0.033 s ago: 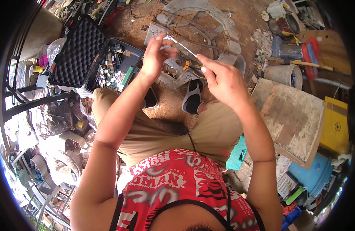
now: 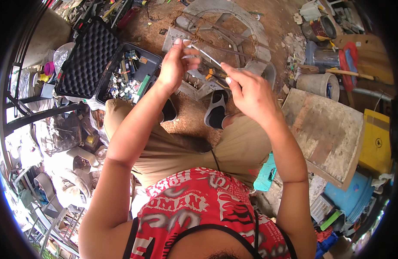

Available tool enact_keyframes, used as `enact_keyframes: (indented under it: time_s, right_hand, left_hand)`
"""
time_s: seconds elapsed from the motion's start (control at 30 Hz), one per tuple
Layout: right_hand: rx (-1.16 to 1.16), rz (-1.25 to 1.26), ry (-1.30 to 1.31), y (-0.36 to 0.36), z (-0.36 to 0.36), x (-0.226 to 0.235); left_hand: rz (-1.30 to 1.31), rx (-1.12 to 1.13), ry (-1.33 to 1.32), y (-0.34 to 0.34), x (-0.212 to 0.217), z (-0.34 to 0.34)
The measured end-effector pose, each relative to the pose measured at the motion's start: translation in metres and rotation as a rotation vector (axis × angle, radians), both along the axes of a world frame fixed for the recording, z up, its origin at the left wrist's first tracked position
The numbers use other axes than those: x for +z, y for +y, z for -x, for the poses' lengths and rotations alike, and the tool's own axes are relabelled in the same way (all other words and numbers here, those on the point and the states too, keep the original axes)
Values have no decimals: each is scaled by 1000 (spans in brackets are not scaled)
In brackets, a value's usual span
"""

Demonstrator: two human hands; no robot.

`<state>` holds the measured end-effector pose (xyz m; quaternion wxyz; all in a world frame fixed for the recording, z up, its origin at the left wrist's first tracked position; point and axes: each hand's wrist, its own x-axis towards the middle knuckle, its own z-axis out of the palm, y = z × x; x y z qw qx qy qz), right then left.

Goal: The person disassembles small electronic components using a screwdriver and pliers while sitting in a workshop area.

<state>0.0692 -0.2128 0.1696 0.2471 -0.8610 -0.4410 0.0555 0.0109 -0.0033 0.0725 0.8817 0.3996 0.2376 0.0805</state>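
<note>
Bright, even daylight was spread over the scene, and both hands were rendered sharp. Short soft shadows were cast beneath the forearms. Far left of the left hand [image 2: 175, 64], highlights were blown out. Edges were bent and vignetted black by fisheye distortion.

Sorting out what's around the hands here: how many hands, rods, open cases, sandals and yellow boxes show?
Hands: 2, left hand and right hand
Thin metal rod held between them: 1
Open case: 1
Sandals: 2, one and another
Yellow box: 1
Total: 7
</note>
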Motion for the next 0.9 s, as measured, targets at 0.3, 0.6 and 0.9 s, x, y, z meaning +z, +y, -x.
enact_keyframes:
  time_s: [0.3, 0.6, 0.9]
  right_hand:
    - [4, 144, -331, -2, 20, -8]
    - [-54, 60, 59, -4, 16, -7]
    - [-81, 23, 431, -6, 3, -6]
  left_hand:
    - [-617, -189, 181, 9, -6, 1]
    - [-475, -245, 107, 7, -3, 1]
    - [-480, -325, 25, 12, -8, 3]
